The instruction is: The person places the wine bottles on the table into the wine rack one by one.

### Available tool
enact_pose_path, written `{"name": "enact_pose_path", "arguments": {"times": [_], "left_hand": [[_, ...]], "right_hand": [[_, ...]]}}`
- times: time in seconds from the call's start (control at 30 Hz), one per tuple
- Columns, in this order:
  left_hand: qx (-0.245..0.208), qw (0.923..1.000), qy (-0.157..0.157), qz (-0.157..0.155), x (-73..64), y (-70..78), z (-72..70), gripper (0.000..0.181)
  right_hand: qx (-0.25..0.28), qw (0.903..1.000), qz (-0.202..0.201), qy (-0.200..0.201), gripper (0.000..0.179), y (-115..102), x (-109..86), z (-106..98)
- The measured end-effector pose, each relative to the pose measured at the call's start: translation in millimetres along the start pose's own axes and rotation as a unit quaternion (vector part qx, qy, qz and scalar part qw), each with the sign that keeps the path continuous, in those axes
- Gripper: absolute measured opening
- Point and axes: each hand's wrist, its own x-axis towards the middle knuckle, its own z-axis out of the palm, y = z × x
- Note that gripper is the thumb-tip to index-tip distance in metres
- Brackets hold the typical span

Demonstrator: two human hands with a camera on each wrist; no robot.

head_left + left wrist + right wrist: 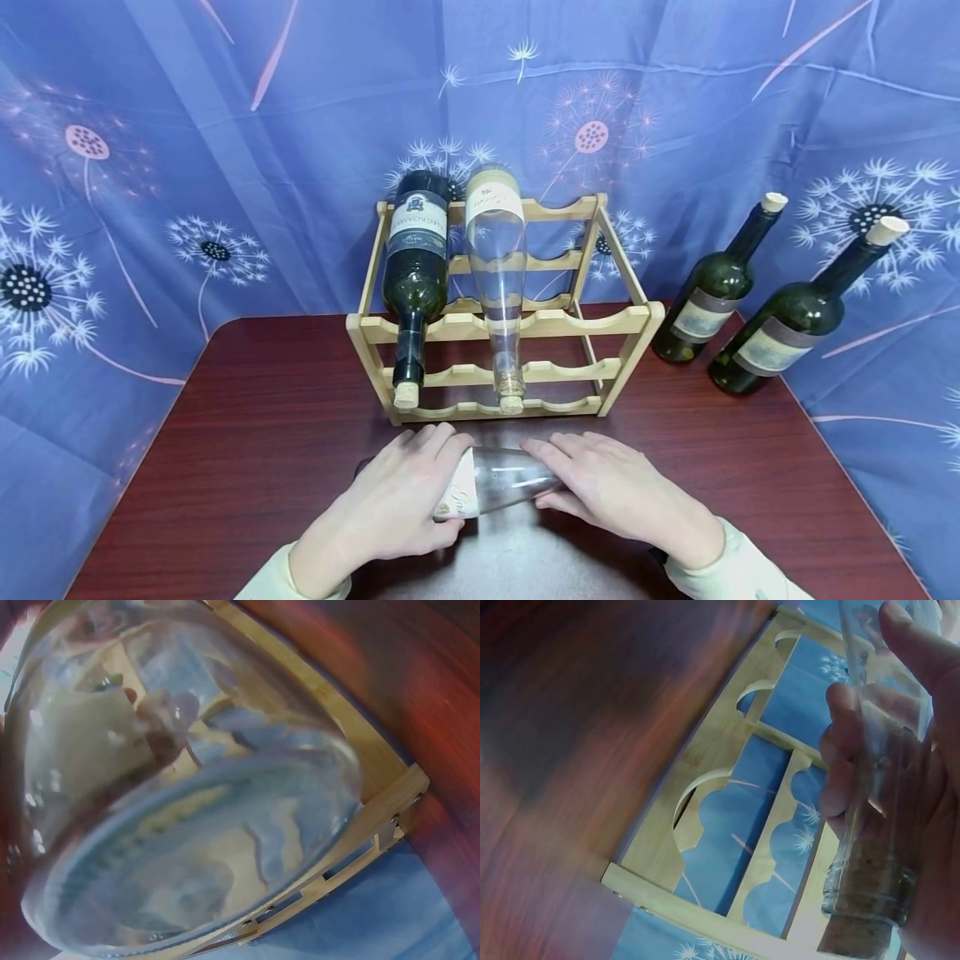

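A clear glass wine bottle (510,482) with a white label lies sideways in front of the rack, held in both hands. My left hand (405,500) grips it around the labelled body, near the base. The neck end points right, where my right hand (611,483) holds it with thumb and fingers. Close up in the left wrist view is the round glass base (202,862). The right wrist view shows fingers curled about the neck (881,802), with a cork (855,935) in its mouth.
Behind the hands stands a wooden wine rack (581,323). On its top tier lie a dark bottle (415,279) and a clear bottle (498,258), corks facing me. Two dark green bottles (708,296) stand corked at the table's right edge. A blue patterned cloth (300,167) hangs behind.
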Motion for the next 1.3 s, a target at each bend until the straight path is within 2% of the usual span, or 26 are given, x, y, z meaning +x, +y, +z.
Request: {"name": "enact_pose_path", "arguments": {"times": [0.47,0.83,1.03,1.3], "left_hand": [[-0.024,0.9997,-0.006,-0.009,-2.4,-2.5,-4.7,0.080],[-0.014,0.9994,-0.018,-0.025,-7.4,-8.1,-9.1,0.083],[-0.001,0.9995,-0.019,-0.024,-9.8,-11.3,-10.8,0.085],[-0.006,0.9993,-0.021,-0.030,-12.0,-15.1,-12.1,0.084]], "right_hand": [[0.022,0.9996,-0.011,-0.011,0.056,12.2,-4.1,-8.5],[0.057,0.9946,0.040,-0.076,0.057,21.1,-9.9,-20.9],[0.069,0.9929,0.051,-0.083,0.056,25.0,-12.5,-26.1],[0.078,0.9924,0.049,-0.081,0.055,28.9,-14.7,-27.8]]}}
